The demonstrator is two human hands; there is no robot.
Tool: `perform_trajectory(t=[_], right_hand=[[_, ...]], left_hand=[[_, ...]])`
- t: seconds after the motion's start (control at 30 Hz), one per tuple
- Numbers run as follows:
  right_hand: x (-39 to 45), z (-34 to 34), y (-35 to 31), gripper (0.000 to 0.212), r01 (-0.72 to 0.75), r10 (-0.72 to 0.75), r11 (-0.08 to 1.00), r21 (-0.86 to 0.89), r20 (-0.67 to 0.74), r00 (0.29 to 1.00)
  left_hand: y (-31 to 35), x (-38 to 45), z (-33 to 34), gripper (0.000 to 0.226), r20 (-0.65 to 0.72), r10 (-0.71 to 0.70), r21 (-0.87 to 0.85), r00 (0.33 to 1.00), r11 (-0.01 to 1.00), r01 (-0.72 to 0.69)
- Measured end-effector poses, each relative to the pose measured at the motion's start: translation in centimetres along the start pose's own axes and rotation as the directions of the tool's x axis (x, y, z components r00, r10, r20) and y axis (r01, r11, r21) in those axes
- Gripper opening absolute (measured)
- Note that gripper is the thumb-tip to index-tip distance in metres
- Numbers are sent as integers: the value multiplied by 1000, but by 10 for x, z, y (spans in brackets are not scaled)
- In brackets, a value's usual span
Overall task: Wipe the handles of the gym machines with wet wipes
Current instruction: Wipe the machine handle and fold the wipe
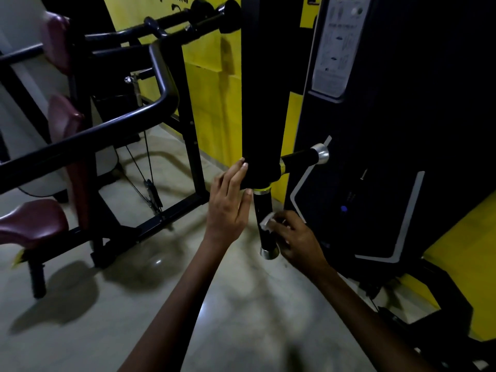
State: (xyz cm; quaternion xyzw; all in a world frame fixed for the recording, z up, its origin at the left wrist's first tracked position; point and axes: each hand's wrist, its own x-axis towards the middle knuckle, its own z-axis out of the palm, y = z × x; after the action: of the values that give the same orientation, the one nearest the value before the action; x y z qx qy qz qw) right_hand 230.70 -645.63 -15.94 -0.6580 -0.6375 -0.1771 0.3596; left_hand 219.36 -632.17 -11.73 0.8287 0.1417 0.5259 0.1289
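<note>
Handle (264, 224), a short black bar with a silver end cap, hangs down from the bottom of a thick black padded arm (261, 103). Against its right side the right hand (298, 237) presses a white wipe (266, 222), fingers curled around it. Left hand (230, 202) lies open, fingers flat on the padded arm's lower edge, above the grey floor (214, 304).

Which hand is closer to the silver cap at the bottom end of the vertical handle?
Right. The right hand holds a wipe against the handle just above the silver cap; the left hand rests higher, on the black pad.
</note>
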Motion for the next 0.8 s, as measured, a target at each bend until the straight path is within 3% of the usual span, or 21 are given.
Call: perform_trajectory(t=[0.17, 0.33, 0.47, 0.63, 0.8], right_hand=[[47, -5, -7, 18, -121, 174, 972, 201, -271, 947], [13, 9, -1, 12, -176, 240, 934, 311, -181, 954], [0, 0, 11, 21, -167, 169, 965, 201, 10, 986], [43, -10, -2, 15, -148, 204, 960, 236, -233, 951], [18, 11, -4, 16, -195, 264, 930, 311, -198, 944]], left_hand=[[-1, 0, 4, 42, -26, -3, -5, 1000, 1000, 3], [-1, 0, 4, 42, -35, 3, 11, 999, 1000, -3], [0, 0, 5, 42, -40, 7, 10, 999, 1000, -7], [0, 0, 7, 42, -49, -3, 8, 999, 1000, 4], [2, -1, 6, 42, -45, -22, 7, 999, 1000, 22]])
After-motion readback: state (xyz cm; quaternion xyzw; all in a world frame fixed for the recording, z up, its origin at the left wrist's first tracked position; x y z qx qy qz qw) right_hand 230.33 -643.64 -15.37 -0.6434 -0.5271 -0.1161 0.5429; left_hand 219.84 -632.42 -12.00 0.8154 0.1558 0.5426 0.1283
